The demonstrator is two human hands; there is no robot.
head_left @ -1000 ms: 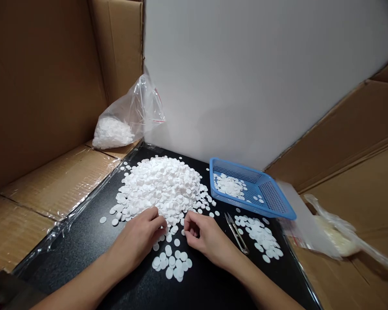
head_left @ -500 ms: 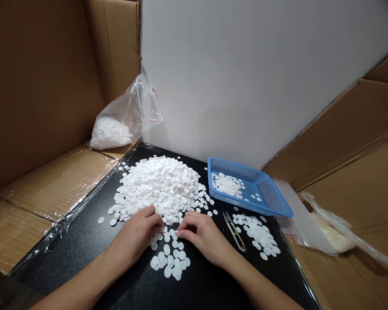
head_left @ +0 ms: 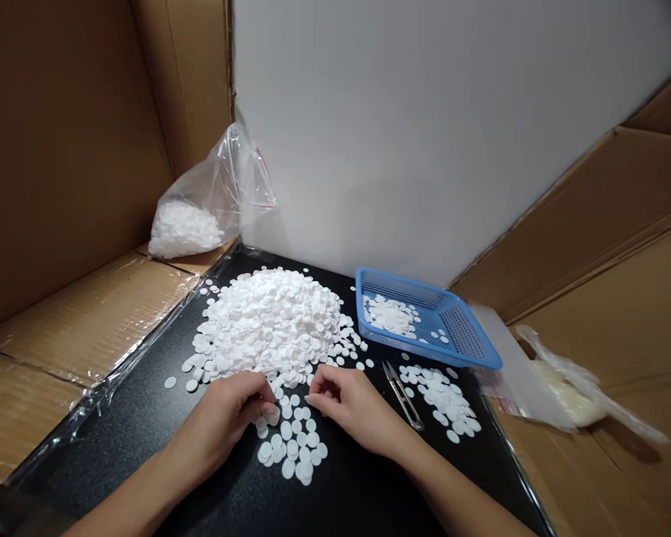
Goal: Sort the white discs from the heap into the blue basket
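A big heap of small white discs (head_left: 271,324) lies on a black table top (head_left: 145,418). My left hand (head_left: 224,418) rests at the heap's near edge, fingers curled and fingertips pressed on loose discs. My right hand (head_left: 350,406) is just to its right, fingers curled in a pinch by the same discs; what it holds is too small to name. A small cluster of discs (head_left: 291,446) lies between and below both hands. Thread snips (head_left: 403,395) lie right of my right hand.
A blue mesh tray (head_left: 464,335) with some discs stands at the back right, and a further patch of discs (head_left: 441,399) lies in front of it. A clear bag of discs (head_left: 198,216) sits back left. Cardboard walls surround the table; another plastic bag (head_left: 570,395) lies at right.
Both hands have drawn slightly toward me from the heap's edge, pulling a few discs down to the small cluster. The camera has tilted a little.
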